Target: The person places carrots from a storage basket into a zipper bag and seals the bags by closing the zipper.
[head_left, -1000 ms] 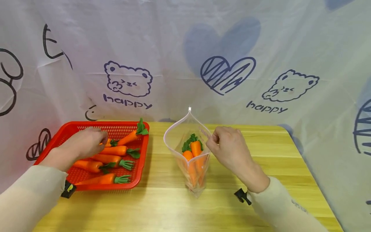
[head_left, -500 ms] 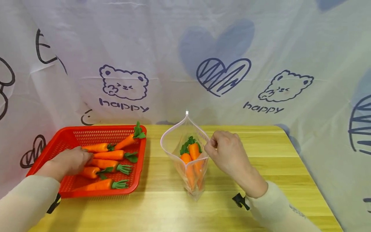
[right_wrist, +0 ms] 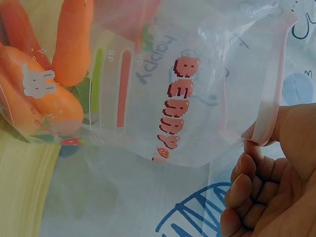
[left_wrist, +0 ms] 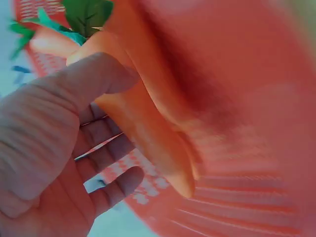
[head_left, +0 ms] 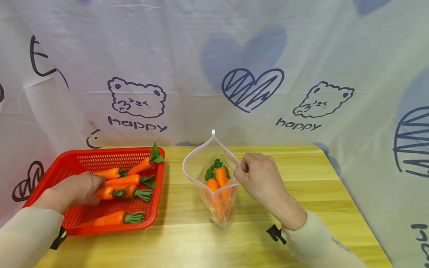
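Observation:
In the left wrist view, my left hand point(left_wrist: 59, 123) grips an orange carrot point(left_wrist: 143, 128), thumb on top and fingers beneath. This happens inside the red basket point(head_left: 160, 193), where several more carrots with green tops lie around it. A second carrot point(left_wrist: 153, 79) lies right alongside the held one. My right hand point(head_left: 259, 176) pinches the right edge of the rim of a clear zip bag point(head_left: 197, 167), whose mouth gapes wide. Carrots point(head_left: 221, 176) with leafy tops stand inside the bag. The right wrist view shows the thumb and forefinger on the bag's pink-edged strip.
A light wooden table point(head_left: 187, 242) bears both basket and bag. Behind it hangs a pale cloth point(head_left: 187, 67) printed with bears and hearts. One carrot point(head_left: 110, 219) lies apart near the basket's front wall, and another point(head_left: 140, 165) leans at the back right corner.
My left hand has come down among the carrots and taken hold of one, which has shifted away from the front carrot onto its neighbour. The right hand keeps its pinch on the bag.

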The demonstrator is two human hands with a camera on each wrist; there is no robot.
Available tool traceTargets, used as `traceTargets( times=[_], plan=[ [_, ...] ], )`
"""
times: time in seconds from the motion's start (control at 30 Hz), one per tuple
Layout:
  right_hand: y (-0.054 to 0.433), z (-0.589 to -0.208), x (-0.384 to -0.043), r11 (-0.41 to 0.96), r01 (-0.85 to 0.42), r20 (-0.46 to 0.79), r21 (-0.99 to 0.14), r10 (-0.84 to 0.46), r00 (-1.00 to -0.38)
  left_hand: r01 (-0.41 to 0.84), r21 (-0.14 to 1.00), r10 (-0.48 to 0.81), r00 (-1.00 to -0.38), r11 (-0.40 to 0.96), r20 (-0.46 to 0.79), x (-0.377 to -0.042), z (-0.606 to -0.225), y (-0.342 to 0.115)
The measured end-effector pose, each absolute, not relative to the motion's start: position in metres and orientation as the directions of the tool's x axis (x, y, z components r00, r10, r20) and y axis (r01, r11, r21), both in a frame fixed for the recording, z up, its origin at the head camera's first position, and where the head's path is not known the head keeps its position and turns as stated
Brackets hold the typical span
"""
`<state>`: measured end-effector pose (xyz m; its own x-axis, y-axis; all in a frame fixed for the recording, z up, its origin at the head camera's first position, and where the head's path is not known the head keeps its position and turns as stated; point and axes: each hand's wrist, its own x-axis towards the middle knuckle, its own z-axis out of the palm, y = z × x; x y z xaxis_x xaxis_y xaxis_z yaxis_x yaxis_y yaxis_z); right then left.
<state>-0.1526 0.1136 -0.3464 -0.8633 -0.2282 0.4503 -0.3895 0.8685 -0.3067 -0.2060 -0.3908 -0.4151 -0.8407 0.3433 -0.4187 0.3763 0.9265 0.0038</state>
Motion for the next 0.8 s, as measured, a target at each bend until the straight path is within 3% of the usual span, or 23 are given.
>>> traceTargets(
  times=[0.33, 0.5, 0.8],
  plan=[
    [0.110, -0.346, -0.151, 0.870, -0.375, 0.429, -0.322, -0.219, -0.876, 0.449, 0.069, 0.450, -0.850, 0.891, -0.274, -0.223, -0.409, -0.333],
    [0.107, -0.346, -0.151, 0.865, -0.382, 0.430, -0.324, -0.225, -0.874, 0.427, 0.121, 0.443, -0.849, 0.896, -0.287, -0.224, -0.416, -0.331],
    [0.104, -0.347, -0.150, 0.857, -0.397, 0.439, -0.330, -0.233, -0.868, 0.390, 0.078, 0.388, -0.832, 0.917, -0.396, -0.229, -0.420, -0.335]
  ],
)
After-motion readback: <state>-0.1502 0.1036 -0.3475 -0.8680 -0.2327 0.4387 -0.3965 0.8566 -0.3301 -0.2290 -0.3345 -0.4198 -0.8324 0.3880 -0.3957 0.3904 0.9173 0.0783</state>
